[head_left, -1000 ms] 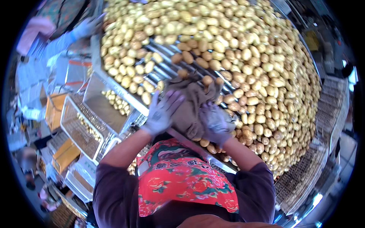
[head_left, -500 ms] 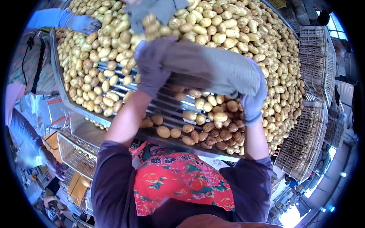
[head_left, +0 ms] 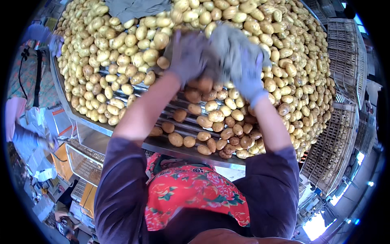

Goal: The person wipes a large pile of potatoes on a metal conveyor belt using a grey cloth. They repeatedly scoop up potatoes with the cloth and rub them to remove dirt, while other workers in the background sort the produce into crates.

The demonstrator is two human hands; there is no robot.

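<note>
A wet grey cloth (head_left: pixel 232 51) lies bunched and blurred over potatoes (head_left: pixel 243 140) on a slatted metal table. My left hand (head_left: pixel 189 57), in a grey-purple glove, is on the cloth's darker left part, its fingers smeared by motion but seemingly closed on it. My right hand (head_left: pixel 248 77), gloved alike, grips the cloth's right end. Browner, wet-looking potatoes (head_left: pixel 193 95) sit just below my hands. Paler potatoes (head_left: pixel 296 77) are heaped to the right and at the far side.
Another grey cloth (head_left: pixel 136 9) lies on the potatoes at the far edge. Plastic crates (head_left: pixel 331 146) stand along the right side. A co-worker's gloved hand (head_left: pixel 56 44) is at the table's left rim. A white wire basket (head_left: pixel 83 162) stands below left.
The cloth, stretched between my hands before, is now bunched lower on the potatoes. My hands have come closer together. The other grey cloth lies farther left, and the co-worker's hand has drawn back.
</note>
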